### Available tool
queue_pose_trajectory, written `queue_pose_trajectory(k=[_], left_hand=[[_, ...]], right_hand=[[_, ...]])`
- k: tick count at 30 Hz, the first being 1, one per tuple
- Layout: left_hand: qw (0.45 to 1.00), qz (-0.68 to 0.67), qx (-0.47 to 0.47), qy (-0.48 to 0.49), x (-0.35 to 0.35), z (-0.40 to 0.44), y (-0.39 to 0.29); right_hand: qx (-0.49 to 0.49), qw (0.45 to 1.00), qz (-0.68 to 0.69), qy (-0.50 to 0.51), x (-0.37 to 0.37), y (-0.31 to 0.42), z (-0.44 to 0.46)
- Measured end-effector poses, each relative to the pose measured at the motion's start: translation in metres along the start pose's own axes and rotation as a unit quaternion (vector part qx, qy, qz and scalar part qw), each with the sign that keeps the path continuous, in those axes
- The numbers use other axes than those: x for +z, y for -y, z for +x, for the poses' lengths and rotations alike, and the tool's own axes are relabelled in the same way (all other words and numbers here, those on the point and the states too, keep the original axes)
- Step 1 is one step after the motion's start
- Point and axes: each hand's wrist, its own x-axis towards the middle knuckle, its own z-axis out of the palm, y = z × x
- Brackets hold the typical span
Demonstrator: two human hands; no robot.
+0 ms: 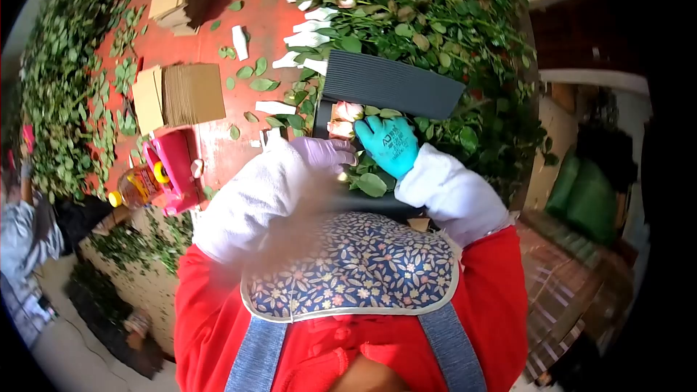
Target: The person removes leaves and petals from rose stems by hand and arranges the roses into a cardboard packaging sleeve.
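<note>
My left hand (324, 152), in a thin purple glove, lies by the lower pink rose, its fingers close together and pointing right; whether it grips anything is hidden. My right hand (388, 145), in a teal glove, rests on the stems and leaves just right of the roses, fingers pointing up-left and slightly apart; what its palm covers is hidden. Two pink-white roses (347, 111) lie between the hands in a dark tray, with green leaves (372, 184) below them. A ribbed black panel (392, 83) stands above the hands.
Leafy rose stems (435, 14) with white-wrapped heads (306, 38) are heaped beyond the panel. Cardboard stacks (192, 94), a pink holder (174, 170) and a bottle (136, 187) stand on the red table (218, 36). More foliage (65, 80) lies left. Another person's sleeve (29, 229) shows at far left.
</note>
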Motion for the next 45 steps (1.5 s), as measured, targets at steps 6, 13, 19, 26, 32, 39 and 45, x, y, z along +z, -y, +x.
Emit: queue_pose_trajectory(k=[6, 13, 19, 26, 32, 39, 45], left_hand=[[0.989, 0.141, 0.001, -0.051, 0.014, -0.022, -0.010], [0.965, 0.078, 0.068, -0.243, -0.010, -0.006, -0.030], [0.991, 0.046, -0.066, -0.105, -0.003, 0.009, -0.028], [0.975, -0.120, -0.086, -0.166, 0.013, 0.004, -0.019], [0.983, -0.021, -0.109, -0.147, 0.013, 0.004, -0.023], [0.986, 0.037, -0.084, -0.142, 0.011, 0.004, -0.024], [0.985, -0.026, -0.058, -0.158, 0.015, 0.005, -0.030]], right_hand=[[-0.045, 0.991, 0.127, 0.025, -0.005, -0.011, -0.006], [-0.053, 0.987, 0.148, 0.031, -0.007, -0.012, -0.009], [-0.041, 0.991, 0.130, -0.003, 0.002, -0.007, -0.013], [0.011, 0.988, 0.135, -0.077, -0.033, -0.016, -0.025], [0.054, 0.998, -0.014, 0.026, -0.003, -0.004, -0.007], [0.086, 0.977, 0.145, -0.127, -0.002, -0.010, -0.005], [0.053, 0.975, 0.213, -0.029, -0.012, -0.015, -0.002]])
